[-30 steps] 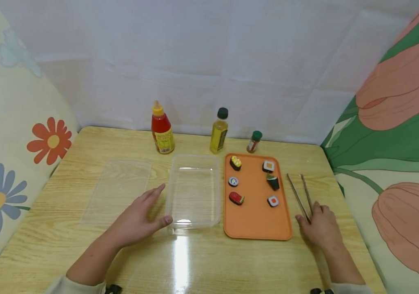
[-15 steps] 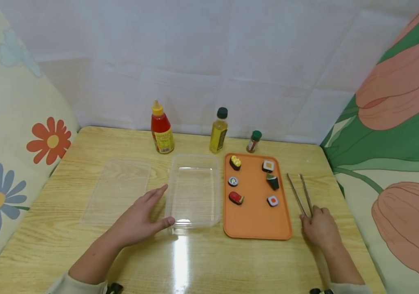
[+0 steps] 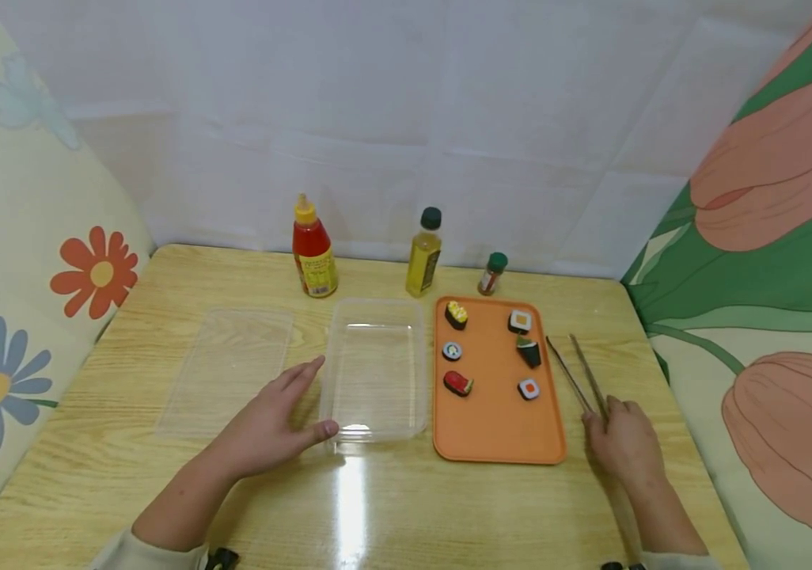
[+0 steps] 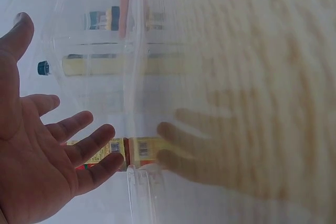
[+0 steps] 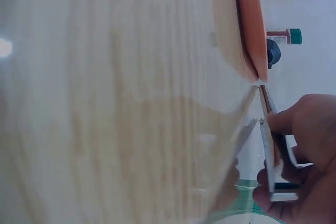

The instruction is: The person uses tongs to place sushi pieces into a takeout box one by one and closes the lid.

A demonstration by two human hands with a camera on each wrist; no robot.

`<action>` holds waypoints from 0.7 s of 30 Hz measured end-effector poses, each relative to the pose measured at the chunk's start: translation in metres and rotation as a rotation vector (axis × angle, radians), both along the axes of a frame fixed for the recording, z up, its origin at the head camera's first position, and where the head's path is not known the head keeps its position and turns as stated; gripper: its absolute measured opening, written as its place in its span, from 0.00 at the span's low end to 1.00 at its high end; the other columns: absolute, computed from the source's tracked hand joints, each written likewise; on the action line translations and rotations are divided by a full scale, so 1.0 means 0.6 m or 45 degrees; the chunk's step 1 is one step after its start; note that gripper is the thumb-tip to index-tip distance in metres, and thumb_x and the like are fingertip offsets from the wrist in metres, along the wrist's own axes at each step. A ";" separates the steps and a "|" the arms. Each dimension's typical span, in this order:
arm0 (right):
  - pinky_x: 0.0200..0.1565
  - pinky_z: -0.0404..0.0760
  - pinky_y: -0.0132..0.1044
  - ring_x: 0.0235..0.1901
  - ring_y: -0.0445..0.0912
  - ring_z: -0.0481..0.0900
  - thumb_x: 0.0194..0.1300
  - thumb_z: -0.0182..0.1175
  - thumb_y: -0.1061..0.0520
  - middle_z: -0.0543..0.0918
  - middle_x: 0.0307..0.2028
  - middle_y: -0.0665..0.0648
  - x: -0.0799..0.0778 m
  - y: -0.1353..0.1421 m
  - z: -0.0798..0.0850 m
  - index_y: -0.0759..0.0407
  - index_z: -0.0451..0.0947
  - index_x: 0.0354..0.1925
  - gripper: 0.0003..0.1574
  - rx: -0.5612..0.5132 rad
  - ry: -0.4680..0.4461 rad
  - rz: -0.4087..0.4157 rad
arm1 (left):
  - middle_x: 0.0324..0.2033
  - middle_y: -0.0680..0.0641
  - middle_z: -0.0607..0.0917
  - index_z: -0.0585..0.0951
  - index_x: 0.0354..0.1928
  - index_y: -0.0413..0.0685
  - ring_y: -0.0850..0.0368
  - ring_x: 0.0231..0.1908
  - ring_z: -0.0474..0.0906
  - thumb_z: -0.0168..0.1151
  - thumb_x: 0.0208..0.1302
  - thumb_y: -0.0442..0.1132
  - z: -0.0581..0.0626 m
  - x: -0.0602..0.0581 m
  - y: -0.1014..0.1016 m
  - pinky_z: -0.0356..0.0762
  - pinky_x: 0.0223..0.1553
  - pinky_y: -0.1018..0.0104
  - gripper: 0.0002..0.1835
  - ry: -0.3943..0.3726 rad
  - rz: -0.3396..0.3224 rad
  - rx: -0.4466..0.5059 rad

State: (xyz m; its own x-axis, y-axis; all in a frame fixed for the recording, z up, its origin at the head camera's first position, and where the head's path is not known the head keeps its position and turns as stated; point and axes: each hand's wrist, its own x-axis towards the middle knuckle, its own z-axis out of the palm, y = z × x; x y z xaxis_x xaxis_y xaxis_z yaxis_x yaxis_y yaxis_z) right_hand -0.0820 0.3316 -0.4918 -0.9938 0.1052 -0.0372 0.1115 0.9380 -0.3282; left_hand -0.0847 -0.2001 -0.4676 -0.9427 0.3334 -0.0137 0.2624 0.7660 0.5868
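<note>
In the head view my right hand [image 3: 625, 445] grips metal tongs [image 3: 581, 372] to the right of the orange tray [image 3: 498, 435]; the right wrist view shows thumb and fingers around the tongs [image 5: 269, 150], whose arms are spread. My left hand [image 3: 263, 431], fingers extended and thumb apart, is at the left side of a clear plastic container [image 3: 377, 380]; whether it touches cannot be told. The left wrist view shows that hand [image 4: 47, 150] with spread fingers. Several sushi pieces lie in two columns on the tray, among them a red-topped one [image 3: 457, 384] and a cone-shaped hand roll [image 3: 529, 353].
A clear flat lid [image 3: 235, 356] lies left of the container. Along the table's back stand a red sauce bottle [image 3: 315, 257], an oil bottle [image 3: 424, 257] and a small green-capped jar [image 3: 493, 275]. A white cloth [image 3: 377, 119] hangs behind.
The right hand's thumb has drawn in around the tongs, and their tips have swung left toward the tray. The left hand has shifted very slightly right. Sushi and bottles stay put.
</note>
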 end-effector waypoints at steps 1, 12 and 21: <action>0.58 0.73 0.69 0.55 0.78 0.74 0.78 0.53 0.49 0.72 0.57 0.84 0.001 -0.001 0.001 0.83 0.66 0.66 0.37 0.000 0.009 -0.003 | 0.75 0.34 0.64 0.54 0.83 0.52 0.27 0.70 0.64 0.68 0.65 0.65 0.001 0.000 0.000 0.65 0.64 0.27 0.53 0.000 0.001 0.000; 0.56 0.75 0.69 0.55 0.76 0.76 0.79 0.54 0.47 0.74 0.58 0.79 0.003 -0.009 0.008 0.78 0.68 0.67 0.37 -0.006 0.153 -0.037 | 0.76 0.35 0.62 0.53 0.83 0.55 0.27 0.71 0.62 0.68 0.65 0.64 0.002 -0.003 -0.002 0.65 0.64 0.26 0.53 0.004 0.007 0.008; 0.56 0.76 0.67 0.54 0.73 0.78 0.75 0.63 0.48 0.80 0.55 0.75 0.007 -0.004 0.002 0.73 0.76 0.63 0.33 -0.050 0.351 -0.048 | 0.76 0.36 0.62 0.52 0.84 0.56 0.28 0.72 0.62 0.69 0.65 0.64 -0.001 -0.005 -0.002 0.64 0.65 0.26 0.54 -0.005 0.008 0.022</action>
